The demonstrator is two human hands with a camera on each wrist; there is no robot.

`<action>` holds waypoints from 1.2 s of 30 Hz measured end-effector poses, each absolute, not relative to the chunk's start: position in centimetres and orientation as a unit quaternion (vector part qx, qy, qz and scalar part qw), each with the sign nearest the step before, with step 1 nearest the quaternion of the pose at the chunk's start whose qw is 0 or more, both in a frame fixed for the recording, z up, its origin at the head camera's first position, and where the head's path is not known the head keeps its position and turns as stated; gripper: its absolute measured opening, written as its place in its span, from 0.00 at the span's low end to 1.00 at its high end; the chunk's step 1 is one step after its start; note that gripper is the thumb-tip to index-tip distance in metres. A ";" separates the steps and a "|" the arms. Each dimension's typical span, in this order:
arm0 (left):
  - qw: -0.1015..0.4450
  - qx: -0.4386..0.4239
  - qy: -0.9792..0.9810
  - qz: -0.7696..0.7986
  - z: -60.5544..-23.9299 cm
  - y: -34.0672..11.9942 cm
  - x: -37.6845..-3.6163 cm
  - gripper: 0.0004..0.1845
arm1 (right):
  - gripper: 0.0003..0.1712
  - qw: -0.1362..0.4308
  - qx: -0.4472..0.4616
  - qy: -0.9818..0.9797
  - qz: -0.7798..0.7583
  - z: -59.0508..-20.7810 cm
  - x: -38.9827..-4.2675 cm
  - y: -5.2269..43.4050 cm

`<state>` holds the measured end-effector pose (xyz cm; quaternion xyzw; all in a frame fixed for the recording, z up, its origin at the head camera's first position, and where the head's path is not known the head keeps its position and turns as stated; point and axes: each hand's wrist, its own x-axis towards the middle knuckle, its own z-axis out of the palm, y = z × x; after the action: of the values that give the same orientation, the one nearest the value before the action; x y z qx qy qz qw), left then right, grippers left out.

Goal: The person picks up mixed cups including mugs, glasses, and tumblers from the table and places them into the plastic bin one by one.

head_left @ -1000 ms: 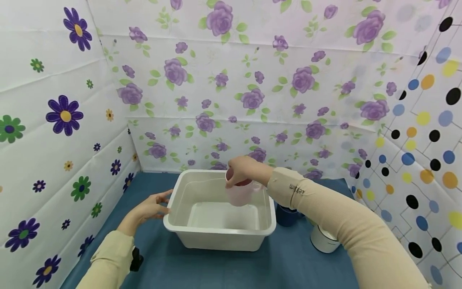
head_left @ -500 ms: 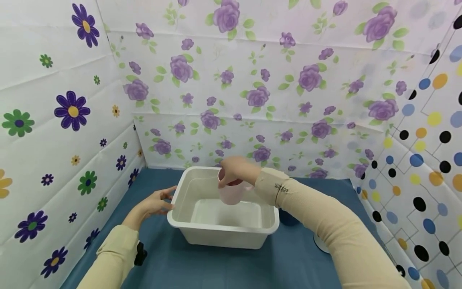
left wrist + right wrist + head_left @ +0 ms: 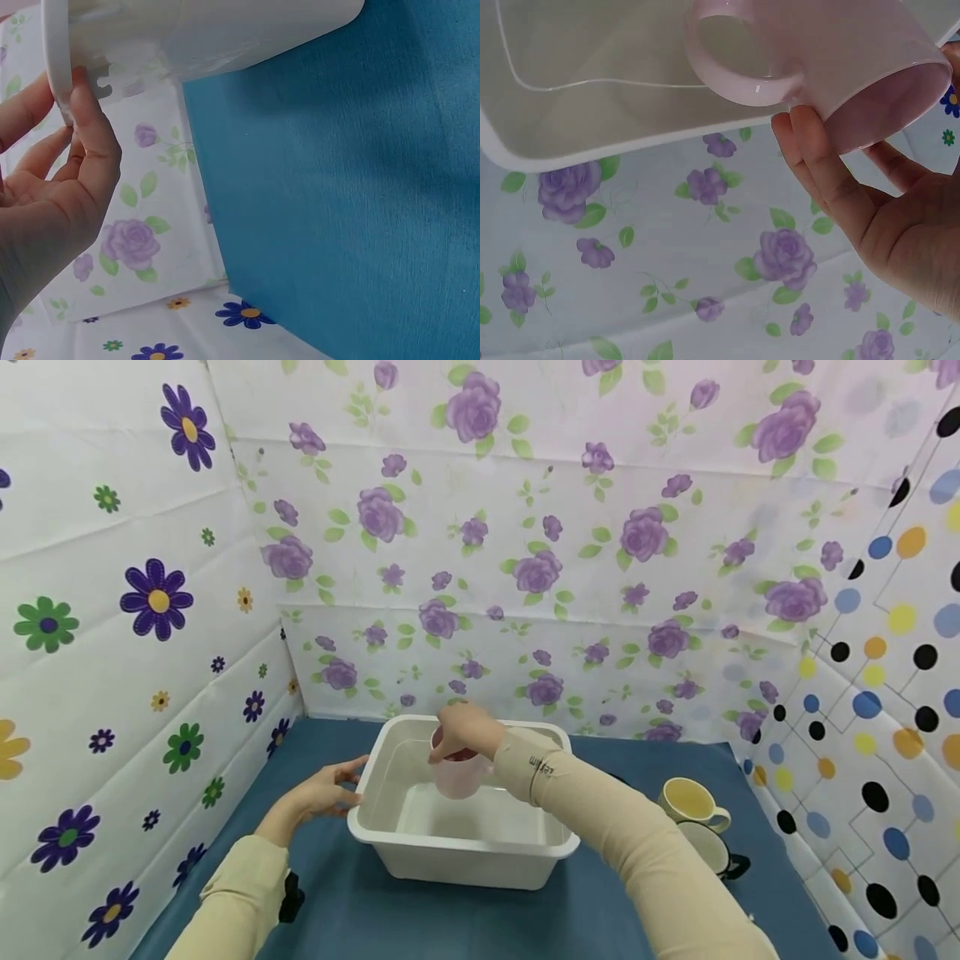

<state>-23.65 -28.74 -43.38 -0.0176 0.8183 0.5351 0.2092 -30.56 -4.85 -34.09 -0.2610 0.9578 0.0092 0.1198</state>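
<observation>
Blue felt-like cloth (image 3: 450, 918) covers the flat work surface, and printed sheets wall it in on three sides: big purple, green and yellow daisies on the left sheet (image 3: 112, 610), purple roses with green leaves on the back sheet (image 3: 540, 527), and coloured dots joined by thin lines on the right sheet (image 3: 892, 635). A white rectangular plastic tub (image 3: 457, 852) sits on the cloth near the middle, with water inside. The right hand (image 3: 465, 731) grips a pale pink ceramic mug (image 3: 455, 770) by its rim, fingers curled over the edge, and holds it above the tub's interior, near its back left corner. The left hand (image 3: 322, 793) rests against the tub's left rim, fingers slightly spread and lightly touching the edge. To the right of the tub, well apart from it, a cream mug with a yellow inside (image 3: 692, 802) stands beside a white mug with a dark handle (image 3: 708, 852).
</observation>
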 end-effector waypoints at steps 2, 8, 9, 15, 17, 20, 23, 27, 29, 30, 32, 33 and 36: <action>0.212 -0.013 0.816 0.537 -43.4 -28.7 -23.6 0.44 | 0.30 0.123 -0.256 0.959 0.000 -34.5 -30.6 -5.1; 0.201 -0.031 0.820 0.535 -43.8 -27.9 -23.5 0.42 | 0.28 0.118 -0.239 0.964 -0.019 -36.0 -31.1 -5.8; 0.199 -0.034 0.822 0.532 -43.8 -27.8 -23.4 0.41 | 0.28 0.118 -0.242 0.963 -0.022 -36.4 -31.2 -6.0; 0.196 -0.041 0.828 0.524 -43.5 -27.7 -23.2 0.41 | 0.25 0.114 -0.248 0.962 -0.025 -38.1 -31.9 -7.1; 0.196 -0.034 0.829 0.523 -43.3 -28.0 -23.3 0.41 | 0.25 0.107 -0.244 0.964 -0.023 -38.6 -32.2 -7.7; 0.193 -0.032 0.831 0.520 -43.1 -28.6 -23.4 0.41 | 0.24 0.102 -0.252 0.962 -0.023 -39.4 -32.5 -8.7; 0.193 -0.031 0.836 0.513 -42.9 -29.0 -23.3 0.41 | 0.25 0.103 -0.255 0.961 -0.026 -40.1 -32.7 -9.5; 0.192 -0.021 0.837 0.512 -42.8 -29.0 -23.2 0.41 | 0.27 0.105 -0.242 0.964 -0.028 -40.7 -32.9 -9.8; 0.189 -0.020 0.837 0.513 -43.0 -28.9 -23.2 0.41 | 0.26 0.102 -0.235 0.966 -0.028 -41.1 -32.9 -9.8; 0.188 -0.017 0.837 0.514 -43.1 -28.8 -23.2 0.41 | 0.25 0.101 -0.233 0.967 -0.028 -41.3 -33.0 -9.8; 0.187 -0.017 0.835 0.517 -43.4 -28.8 -23.2 0.41 | 0.23 0.096 -0.232 0.968 -0.027 -41.7 -33.0 -9.8; 0.187 -0.017 0.834 0.518 -43.5 -28.8 -23.3 0.41 | 0.23 0.096 -0.230 0.968 -0.027 -41.8 -33.1 -9.8; 0.190 -0.013 0.832 0.521 -43.6 -28.7 -23.3 0.41 | 0.24 0.095 -0.228 0.969 -0.025 -42.3 -33.1 -9.9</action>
<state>-23.34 -28.72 -43.62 -0.0132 0.8318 0.5211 0.1905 -33.10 -9.88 -42.27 -0.2280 0.9687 -0.0249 0.0949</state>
